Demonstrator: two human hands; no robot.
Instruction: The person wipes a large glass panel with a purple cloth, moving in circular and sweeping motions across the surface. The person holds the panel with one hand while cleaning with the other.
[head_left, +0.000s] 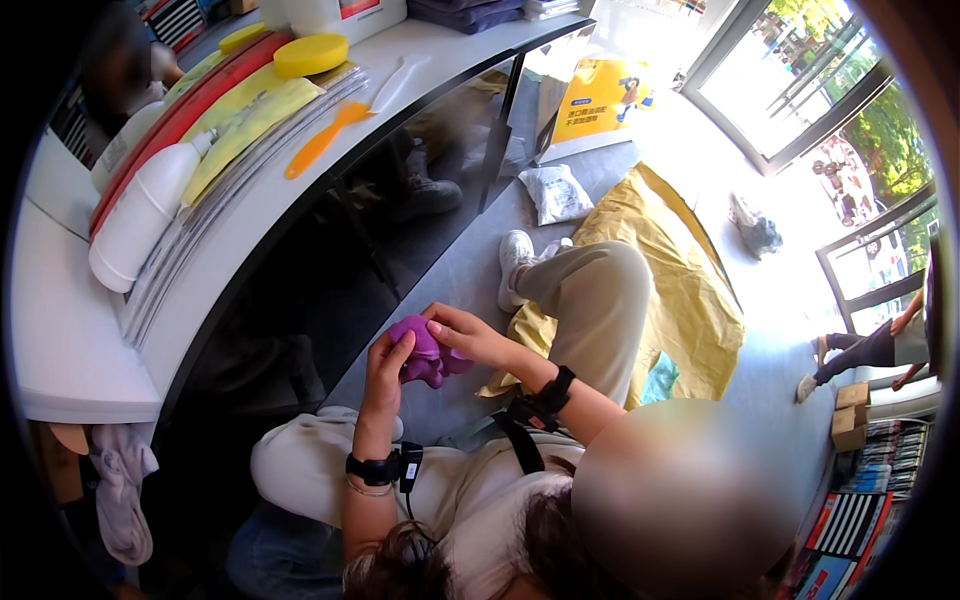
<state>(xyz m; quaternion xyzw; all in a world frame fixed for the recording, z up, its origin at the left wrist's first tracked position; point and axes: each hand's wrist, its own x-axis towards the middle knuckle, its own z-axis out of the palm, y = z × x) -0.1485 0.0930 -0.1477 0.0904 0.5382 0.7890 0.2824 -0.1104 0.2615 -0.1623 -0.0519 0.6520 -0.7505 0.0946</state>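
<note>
A lump of soft purple material (424, 352), perhaps modelling clay, is held between my two hands above my lap. My left hand (388, 367) grips it from the near left side, thumb on top. From the right, my right hand (469, 337) presses its fingers on the upper part of the lump. The underside and the parts beneath my fingers are hidden. On the white counter (232, 259) beyond my hands lie an orange spatula-like tool (319, 146), a white handled tool (401, 84), a white squeeze bottle (146, 217) and a round yellow lid (310, 55).
The counter's dark edge curves past my left side. Crumpled yellow-brown paper (667, 277) and a white plastic packet (556, 195) lie on the floor. A yellow sign (600, 105) stands near the glass door. Another person walks at far right, beside cardboard boxes (850, 416).
</note>
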